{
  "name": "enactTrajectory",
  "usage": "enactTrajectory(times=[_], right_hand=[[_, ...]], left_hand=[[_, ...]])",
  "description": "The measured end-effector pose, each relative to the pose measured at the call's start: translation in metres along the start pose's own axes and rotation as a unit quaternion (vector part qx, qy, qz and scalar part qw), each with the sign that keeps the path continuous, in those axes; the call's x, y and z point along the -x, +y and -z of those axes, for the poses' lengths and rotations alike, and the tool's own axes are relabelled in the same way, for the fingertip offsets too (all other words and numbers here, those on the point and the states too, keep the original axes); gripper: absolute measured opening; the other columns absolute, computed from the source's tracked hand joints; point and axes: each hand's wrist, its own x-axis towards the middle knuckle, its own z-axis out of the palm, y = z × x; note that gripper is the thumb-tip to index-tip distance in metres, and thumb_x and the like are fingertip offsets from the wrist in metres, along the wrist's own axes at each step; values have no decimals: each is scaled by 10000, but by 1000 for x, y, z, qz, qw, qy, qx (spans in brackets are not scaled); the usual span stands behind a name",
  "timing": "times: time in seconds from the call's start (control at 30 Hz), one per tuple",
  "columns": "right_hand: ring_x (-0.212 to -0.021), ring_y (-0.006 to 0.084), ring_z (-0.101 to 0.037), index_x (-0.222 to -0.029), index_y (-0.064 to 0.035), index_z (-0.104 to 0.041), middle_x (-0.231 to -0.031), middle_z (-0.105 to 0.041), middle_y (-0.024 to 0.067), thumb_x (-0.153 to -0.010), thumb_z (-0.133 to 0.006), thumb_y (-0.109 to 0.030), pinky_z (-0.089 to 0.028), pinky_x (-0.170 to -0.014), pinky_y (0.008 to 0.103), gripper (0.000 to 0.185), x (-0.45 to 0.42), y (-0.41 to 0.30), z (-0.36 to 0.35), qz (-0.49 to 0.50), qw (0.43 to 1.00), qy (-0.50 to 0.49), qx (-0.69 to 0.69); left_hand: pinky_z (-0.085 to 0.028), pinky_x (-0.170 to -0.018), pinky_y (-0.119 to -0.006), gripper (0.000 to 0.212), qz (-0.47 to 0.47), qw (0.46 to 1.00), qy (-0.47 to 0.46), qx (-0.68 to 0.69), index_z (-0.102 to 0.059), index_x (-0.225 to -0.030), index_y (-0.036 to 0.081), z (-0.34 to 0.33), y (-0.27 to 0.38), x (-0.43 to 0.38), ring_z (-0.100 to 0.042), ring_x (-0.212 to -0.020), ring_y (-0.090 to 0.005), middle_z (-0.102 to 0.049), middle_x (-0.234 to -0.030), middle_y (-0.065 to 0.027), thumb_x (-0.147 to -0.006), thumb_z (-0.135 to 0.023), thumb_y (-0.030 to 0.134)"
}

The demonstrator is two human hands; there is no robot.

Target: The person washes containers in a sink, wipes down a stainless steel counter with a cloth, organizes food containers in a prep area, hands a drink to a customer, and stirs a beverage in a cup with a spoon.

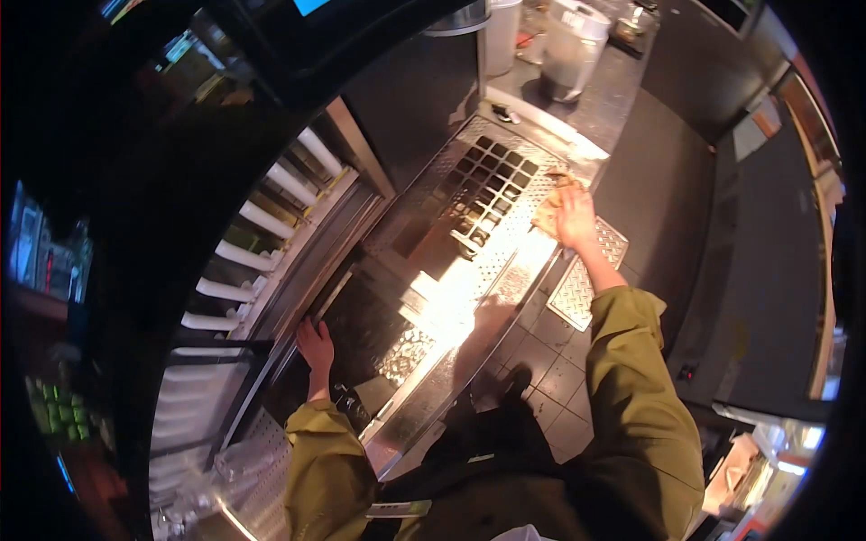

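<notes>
My right hand (575, 218) lies flat over a crumpled tan cloth (549, 209), pressed on the perforated metal counter beside its front corner. Left of the cloth, a grid rack (497, 177) with square openings is set into the counter. My left hand (316, 343) rests at the back edge of the dark well, below the row of white cylinders, its fingers somewhat apart and no object seen in it. Strong glare washes out the middle of the metal counter (490, 260).
A metal container (575, 51) stands on the upper counter, with a glass vessel (632, 24) near it. White cylindrical parts (267, 220) line the left side. A diamond-plate panel (587, 280) lies by the tiled floor (555, 365). Clear plastic or glass items (247, 460) stand lower left.
</notes>
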Motion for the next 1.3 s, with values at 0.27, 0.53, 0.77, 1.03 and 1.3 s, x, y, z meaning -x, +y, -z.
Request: enactTrajectory(times=[0.27,0.53,0.77,1.03,1.3], right_hand=[[-1132,288,-370,-1113,6,-451,-1166,-445,168,-785,-361,-183,-233,-973,411,389,-52,32,-6,-47,958,176,-223],[-1294,310,-143,-1313,-57,-287,-1380,-236,134,-782,-389,-528,-24,-1054,442,717,-86,107,-40,125,976,45,-172],[-1226,292,-280,-1221,-73,-415,-1303,-335,162,-739,-524,-464,-212,-1004,431,630,-126,105,-66,271,904,-6,-330],[-836,272,-584,-1065,2,-507,-932,-601,179,-793,-541,-319,-458,-724,338,421,-211,285,-10,430,706,-272,-494],[-981,220,-532,-1145,20,-475,-1057,-566,148,-835,-509,-250,-405,-857,311,413,-376,593,106,329,796,-225,-455]], left_hand=[[-451,-621,-482,380,109,977,-160,-90,-547,-850,74,31,14,84,-572,-744,-384,-600,-789,-196,-898,-289,349],[-176,-945,-597,688,304,867,-394,-29,-523,-1087,-21,78,124,85,-451,-1099,-363,-532,-1102,-210,-865,-169,525],[-427,-757,-377,232,199,965,152,79,-567,-930,-21,102,325,9,-550,-840,-302,-576,-881,-182,-875,-430,158],[-435,-732,-354,162,-51,907,77,411,-562,-908,-26,61,725,-155,-542,-826,-310,-565,-888,-168,-759,-534,31],[-448,-709,-327,184,-127,810,-88,565,-561,-929,-6,7,938,-365,-549,-792,-230,-563,-915,-121,-763,-547,74]])
